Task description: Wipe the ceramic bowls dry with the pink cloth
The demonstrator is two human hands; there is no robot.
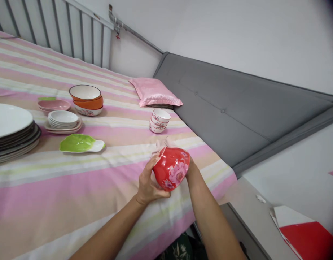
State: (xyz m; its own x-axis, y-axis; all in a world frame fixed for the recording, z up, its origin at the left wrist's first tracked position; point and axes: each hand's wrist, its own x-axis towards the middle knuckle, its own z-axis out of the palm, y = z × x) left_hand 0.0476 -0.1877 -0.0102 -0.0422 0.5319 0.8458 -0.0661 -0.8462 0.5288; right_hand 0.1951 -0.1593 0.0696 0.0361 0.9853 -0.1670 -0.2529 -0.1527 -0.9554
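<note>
A glossy red bowl (171, 169) with pink flowers is held up over the bed, tilted on its side. My left hand (148, 184) grips its left side, thumb underneath and fingers at the upper left edge. At the bowl's right side is my right hand (191, 168), its fingers mostly hidden behind the bowl. Just beyond stands a stack of small white bowls (158, 121) with red patterns. Farther left lies a green, leaf-shaped dish (81, 143) with a white end.
On the striped bedspread (96, 191) stand stacked plates (9, 121), small white dishes (64, 119), pink dishes (54, 104) and a stack of orange and white bowls (86, 101). A pink pillow (157, 92) lies by the grey headboard (223, 104). A bedside cabinet (250, 202) is at right.
</note>
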